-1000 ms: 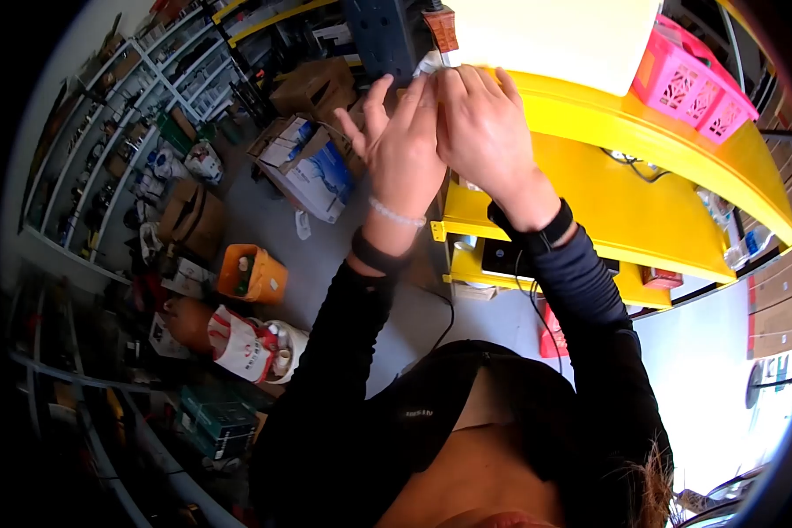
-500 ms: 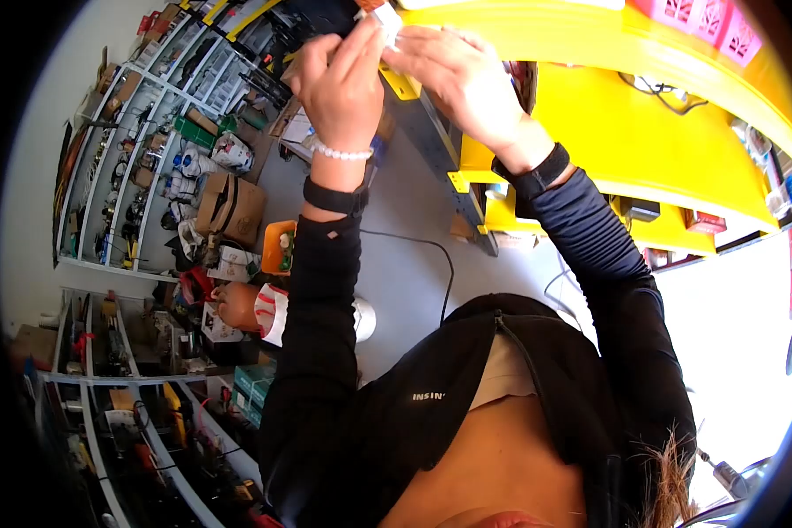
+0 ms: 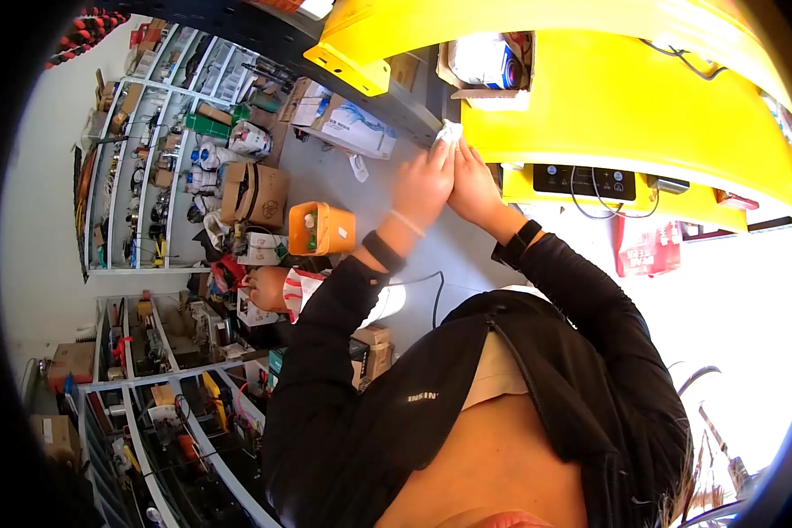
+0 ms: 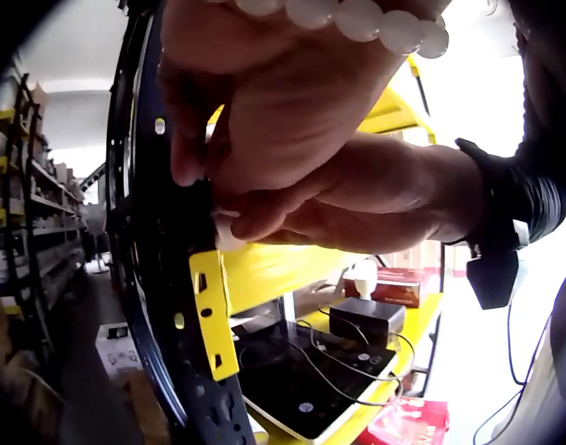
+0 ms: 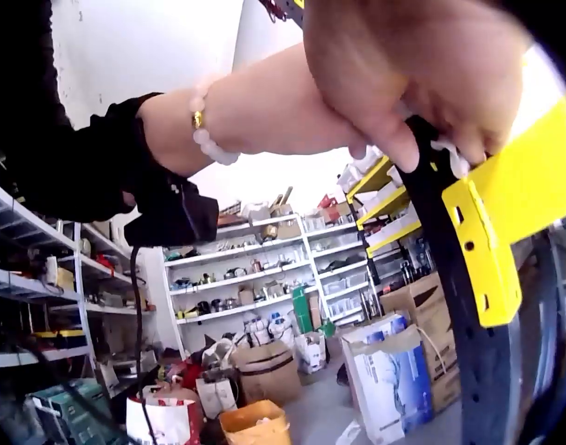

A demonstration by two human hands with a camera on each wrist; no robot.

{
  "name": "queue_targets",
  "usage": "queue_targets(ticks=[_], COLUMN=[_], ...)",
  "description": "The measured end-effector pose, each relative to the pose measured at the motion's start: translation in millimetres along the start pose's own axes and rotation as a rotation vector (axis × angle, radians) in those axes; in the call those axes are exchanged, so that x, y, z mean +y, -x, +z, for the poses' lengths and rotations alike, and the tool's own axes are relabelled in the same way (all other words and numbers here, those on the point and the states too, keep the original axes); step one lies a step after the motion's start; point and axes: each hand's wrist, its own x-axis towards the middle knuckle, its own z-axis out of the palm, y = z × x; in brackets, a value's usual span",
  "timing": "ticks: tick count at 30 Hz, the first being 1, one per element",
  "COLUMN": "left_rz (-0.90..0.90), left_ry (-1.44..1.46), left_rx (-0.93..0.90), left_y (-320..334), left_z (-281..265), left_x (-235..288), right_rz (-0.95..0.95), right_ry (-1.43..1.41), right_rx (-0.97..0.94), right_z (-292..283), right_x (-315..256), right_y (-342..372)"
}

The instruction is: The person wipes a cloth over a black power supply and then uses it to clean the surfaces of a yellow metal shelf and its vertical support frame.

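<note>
A small white crumpled piece, like tissue or thin film (image 3: 450, 131), shows at the fingertips of both hands, beside the shelf's dark upright (image 4: 158, 232). The left hand (image 3: 421, 189), blurred in the head view and with a pale bead bracelet above it, pinches the piece from the left. From the other side the right hand (image 3: 477, 188) grips it between thumb and fingers. In the left wrist view, a bit of the white piece (image 4: 228, 230) peeks out under the right fingertips, just above a yellow beam bracket (image 4: 211, 311). The fingers hide most of it.
Yellow shelf boards (image 3: 590, 106) extend to the right, holding an open carton (image 3: 488, 95) and, lower down, a black cooktop-like panel (image 3: 583, 181) with cables. An orange bin (image 3: 322, 229) and a blue-white box (image 3: 358, 126) stand on the floor at left.
Both hands have come down and nearer the body from the upper shelf, staying close together. The head view has shifted, bringing the lower shelves into view. An orange-brown item near the fingertips no longer shows.
</note>
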Motion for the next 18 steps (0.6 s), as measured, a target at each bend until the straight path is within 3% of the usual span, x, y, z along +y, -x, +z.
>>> queue_targets(ticks=[2,4,5,6,8,10,12,13,14,18], left_rz=[-0.037,-0.096,-0.125,-0.156,-0.159,-0.137,-0.055,-0.039,-0.01,-0.112], left_ry=[0.079,0.07,0.104,0.139,0.195,0.179,0.289,0.253,0.275,0.447], left_rx=[0.069,0.164,0.271,0.374,0.415,0.434,0.42,0.304,0.3,0.19], left_y=[-16,-31,-40,-48,-52,-42,-27,-16,-9,16], left_z=[-18,-37,-50,-67,-85,-65,-30,-18,-4,39], left_x=[-5,-21,-32,-42,-53,-52,-46,-37,-26,15], right_rz=[0.189,0.176,0.057,-0.06,-0.113,-0.122,-0.062,-0.032,0.018,-0.141], right_ry=[-0.26,-0.551,-0.579,-0.495,-0.465,-0.372,-0.309,-0.263,-0.173,0.22], right_rx=[-0.178,-0.005,0.013,0.023,0.02,-0.071,-0.086,-0.151,-0.253,-0.39], right_z=[-16,-36,-41,-50,-57,-50,-38,-38,-36,-45], right_x=[-11,-42,-48,-58,-72,-54,-26,-13,4,34], right_y=[-15,-37,-50,-63,-74,-66,-42,-29,-16,12])
